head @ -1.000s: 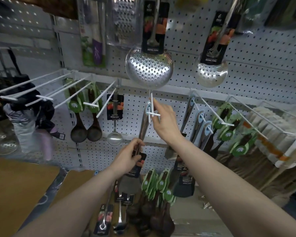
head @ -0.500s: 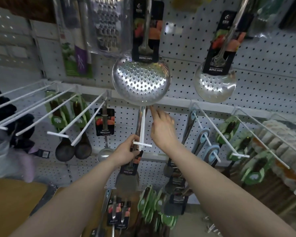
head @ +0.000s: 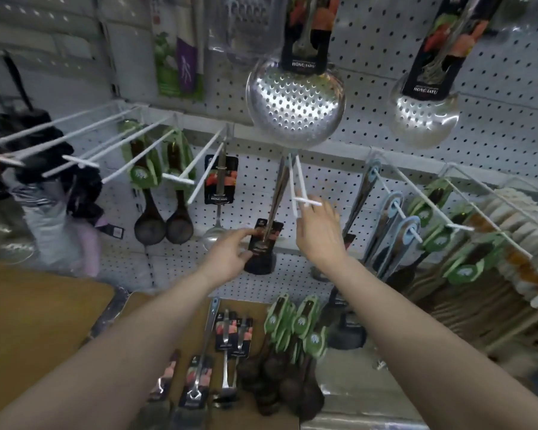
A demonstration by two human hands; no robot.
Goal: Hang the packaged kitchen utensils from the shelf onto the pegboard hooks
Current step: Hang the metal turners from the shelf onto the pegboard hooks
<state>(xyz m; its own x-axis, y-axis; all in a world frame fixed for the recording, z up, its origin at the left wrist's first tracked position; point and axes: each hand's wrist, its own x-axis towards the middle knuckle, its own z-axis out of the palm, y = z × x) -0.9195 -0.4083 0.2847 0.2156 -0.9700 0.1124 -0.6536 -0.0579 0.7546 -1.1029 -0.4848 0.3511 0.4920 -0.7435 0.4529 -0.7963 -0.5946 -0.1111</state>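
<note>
- Nearest, on the brown shelf (head: 44, 330) below: more carded steel utensils (head: 230, 339) lay flat, handles pointing toward the pegboard, waiting.
- Left hand (head: 227, 259) sat lowest, grip loosely spread, fingertips touching the black card of the steel-handled black spatula (head: 263, 243).
- Spatula hung upright, long axis vertical, between the hands, nearer the left.
- Right hand (head: 319, 231) was higher, fingers straight, touching the tip of the white double-wire hook (head: 298, 181).
- Farthest: white pegboard (head: 370, 125).
</note>
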